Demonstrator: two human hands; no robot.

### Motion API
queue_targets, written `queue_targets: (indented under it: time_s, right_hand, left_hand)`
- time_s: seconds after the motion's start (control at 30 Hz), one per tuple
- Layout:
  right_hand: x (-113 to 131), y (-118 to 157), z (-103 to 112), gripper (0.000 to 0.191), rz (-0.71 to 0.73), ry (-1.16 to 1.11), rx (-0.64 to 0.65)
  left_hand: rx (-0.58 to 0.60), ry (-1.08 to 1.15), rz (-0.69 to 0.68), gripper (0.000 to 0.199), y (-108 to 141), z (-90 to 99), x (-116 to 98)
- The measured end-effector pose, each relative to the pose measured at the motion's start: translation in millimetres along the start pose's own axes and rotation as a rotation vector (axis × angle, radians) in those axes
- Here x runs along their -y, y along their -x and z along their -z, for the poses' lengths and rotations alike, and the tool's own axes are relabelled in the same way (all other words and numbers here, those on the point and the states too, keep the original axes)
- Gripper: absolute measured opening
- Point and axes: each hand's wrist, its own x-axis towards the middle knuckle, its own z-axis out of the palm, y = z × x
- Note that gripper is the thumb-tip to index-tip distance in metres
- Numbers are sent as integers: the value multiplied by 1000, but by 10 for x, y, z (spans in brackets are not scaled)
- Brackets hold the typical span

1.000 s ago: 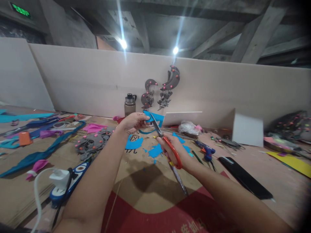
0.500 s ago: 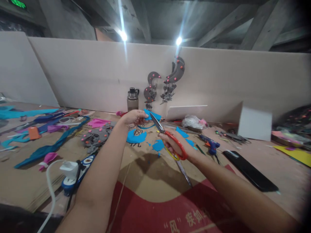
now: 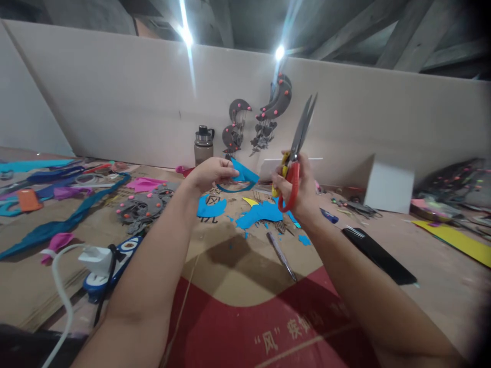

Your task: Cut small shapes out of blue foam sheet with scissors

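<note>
The cut blue sheet (image 3: 246, 173) is up over the cardboard (image 3: 218, 286), pinched in the fingertips of your left hand (image 3: 213, 174). Your right hand (image 3: 305, 186) grips the red-and-yellow-handled scissors (image 3: 296, 144), blades upward, apart from the sheet. Beneath lie blue scraps (image 3: 261, 214) and a pen (image 3: 282, 257).

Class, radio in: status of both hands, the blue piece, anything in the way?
Left hand pinching blue piece. Right hand holding scissors, blades pointing up, apart from the piece. Blue scraps on cardboard below; nothing seen blocking.
</note>
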Motion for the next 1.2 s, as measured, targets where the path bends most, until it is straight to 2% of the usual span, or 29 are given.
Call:
queue_targets:
  time_s: [0.07,0.13,0.23,0.47,0.6,0.73,0.83,1.0,1.2]
  right_hand:
    - [-69,-76,-21,57,20,-14,34]
    - [-160,-109,-57,60,5,-39,115]
    - [-313,-79,-117,65,-45,-88,221]
    - [-558,34,-162,68,-113,-112,246]
    - [-552,10,-127,66,-151,-36,272]
    - [-516,-5,-109,64,-190,-62,290]
    - [-531,-2,-134,66,-231,-123,227]
    - [-603,-4,-178,60,-182,-122,-48]
    - [-684,-22,-163,47,-147,-129,-272]
  left_hand:
    - [98,-251,-36,18,49,-85,-59]
    - [110,-396,-79,10,86,-154,-102]
    - [120,-456,-83,4,109,-231,-119]
    - [131,-763,-45,7,129,-346,-135]
    - [167,-763,-21,7,124,-334,-126]
    - [165,-689,-30,3,90,-300,-88]
    - [131,-554,-13,7,75,-328,-70]
    - [8,-322,-3,11,54,-452,13]
    - [-14,-124,-17,23,-21,-609,206]
